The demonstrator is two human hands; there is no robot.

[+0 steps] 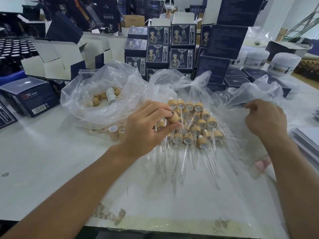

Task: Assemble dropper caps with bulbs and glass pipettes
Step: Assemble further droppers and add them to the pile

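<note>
Dozens done: assembled droppers, wood-look caps with clear glass pipettes [187, 128], heaped on the white table [51, 161].
Left hand [146, 128]: pinches one short cylindrical wood-look cap [173, 116] above the heap.
Right hand [265, 118]: fingers curled at the crinkled clear plastic bag [250, 94]; whether it holds anything, I cannot tell.
Handling: cap light, rigid; grip its sides. Pipettes thin, slippery, likely brittle; hold near the collar, never the tip.
Supply: loose caps in another clear bag [103, 97].

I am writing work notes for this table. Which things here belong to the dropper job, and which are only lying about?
For the job:
- wooden cap, pinched by the left hand
- pile of assembled droppers
- bag of loose caps
- clear bag, gripped by the right hand

Lying about:
- dark blue boxes
- white jars
</note>
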